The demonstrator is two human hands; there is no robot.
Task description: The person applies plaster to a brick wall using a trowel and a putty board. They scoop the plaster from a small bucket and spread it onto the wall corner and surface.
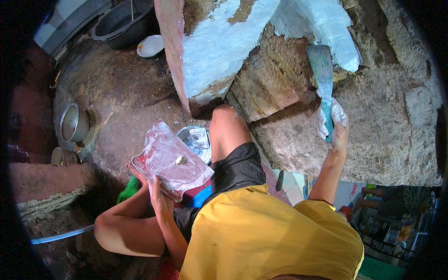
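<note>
My right hand [339, 122], smeared with white paste, is closed round the teal handle of a putty knife [321, 70]. The wide blade points away from me, its tip by the lower edge of a fresh white coat [322, 28] on the rough stone surface. Whether blade and surface touch, I cannot tell. At lower left my left hand [161, 198] grips the near edge of a flat, red-rimmed board [163, 144]. White paste is smeared across that board, and a small lump [180, 160] sits on it. Partly behind it is a round tub [198, 140] with white residue.
A white-coated pillar [210, 51] rises ahead of my knee. On the brown floor at left are a metal pot [74, 122], a white plate [150, 46] and a large dark basin [123, 28]. A green bristly thing [129, 189] lies near my foot. Another person's limb [368, 198] shows at lower right.
</note>
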